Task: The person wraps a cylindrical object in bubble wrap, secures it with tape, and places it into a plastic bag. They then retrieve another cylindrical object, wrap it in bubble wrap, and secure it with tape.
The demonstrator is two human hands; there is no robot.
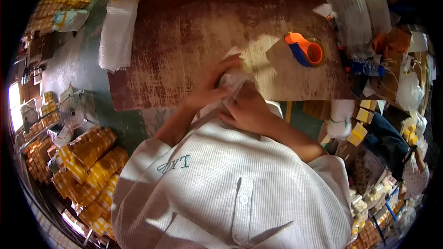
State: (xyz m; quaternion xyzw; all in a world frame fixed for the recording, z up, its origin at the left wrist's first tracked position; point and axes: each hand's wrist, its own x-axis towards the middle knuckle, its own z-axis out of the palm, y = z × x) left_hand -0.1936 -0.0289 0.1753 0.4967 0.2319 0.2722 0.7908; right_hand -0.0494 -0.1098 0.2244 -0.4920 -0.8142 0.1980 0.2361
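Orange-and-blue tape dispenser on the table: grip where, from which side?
Likely the rounded ring end of the tape dispenser, with the right hand from the near side, once free of the clear plastic. That end is broad and sits toward the person's right, with bare tabletop before it; the narrower end points away and left.

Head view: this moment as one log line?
Left hand: holding clear plastic wrap; right hand: holding same wrap; tape dispenser: on table

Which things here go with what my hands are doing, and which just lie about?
Likely for the job:
crumpled clear plastic, between left hand and right hand
orange-and-blue tape dispenser
white bubble-wrap sheets

Probably just lying about:
blue-capped clear plastic bottle
round caged fan
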